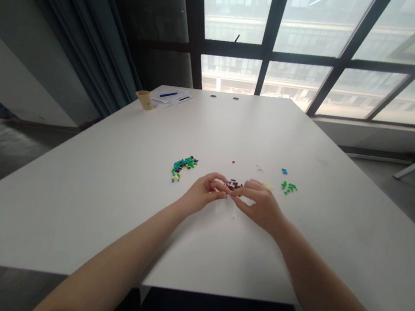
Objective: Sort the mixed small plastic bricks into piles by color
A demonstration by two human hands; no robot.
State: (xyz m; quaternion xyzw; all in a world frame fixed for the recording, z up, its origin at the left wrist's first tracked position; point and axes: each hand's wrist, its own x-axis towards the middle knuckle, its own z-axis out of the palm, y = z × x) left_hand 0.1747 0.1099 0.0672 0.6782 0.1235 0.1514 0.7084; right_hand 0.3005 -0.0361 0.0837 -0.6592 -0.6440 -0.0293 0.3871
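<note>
- Left hand and right hand rest on the white tabletop, near its middle, with their fingertips meeting.
- Both hands: fingers curled inward, thumb and forefinger drawn toward a pinch. Whether a piece sits between the tips cannot be told; anything there is too small to make out.
- Cluster of small dark brown plastic bricks lies on the tabletop just beyond the meeting fingertips, touching or almost touching them.
- Mixed heap of small green, blue and yellow bricks lies to the left of the left hand, near but apart.
- Small group of green bricks lies to the right of the right hand; pale yellow pieces sit just beside the right knuckles.
- Farther back, well spaced: single red piece, tiny white pieces, blue piece.
- One tiny pale piece lies below the hands, between the wrists.
- Far left corner: tan paper cup, upright, beside white paper sheets with a blue pen on top.
</note>
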